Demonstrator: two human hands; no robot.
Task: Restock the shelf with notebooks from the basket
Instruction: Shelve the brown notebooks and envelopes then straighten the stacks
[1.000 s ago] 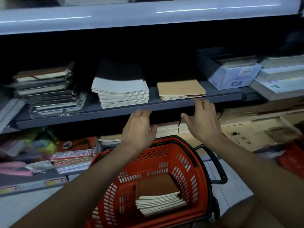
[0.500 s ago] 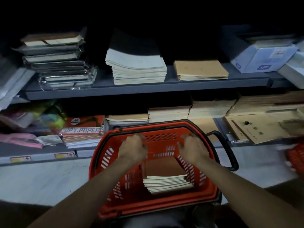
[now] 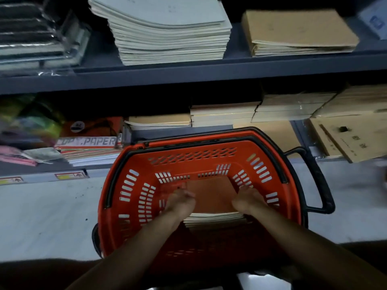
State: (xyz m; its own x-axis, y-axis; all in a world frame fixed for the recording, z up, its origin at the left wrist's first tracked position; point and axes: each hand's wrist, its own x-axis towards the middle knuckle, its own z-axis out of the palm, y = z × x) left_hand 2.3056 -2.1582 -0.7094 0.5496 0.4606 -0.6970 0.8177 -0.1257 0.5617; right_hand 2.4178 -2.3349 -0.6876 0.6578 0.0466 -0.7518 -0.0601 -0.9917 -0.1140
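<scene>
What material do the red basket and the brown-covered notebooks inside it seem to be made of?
Basket: likely moulded plastic with a slight sheen, judging by its slotted walls and one-piece shape. Notebooks: paper, with a matte brown cover, probably card; pale page edges show at the stack's front.

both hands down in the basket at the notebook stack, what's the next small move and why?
Probably close both hands on the stack's sides and lift it. The left hand and right hand flank the brown-covered notebooks in the red basket, grip not clearly closed. The brown pile on the shelf above is low.
</scene>
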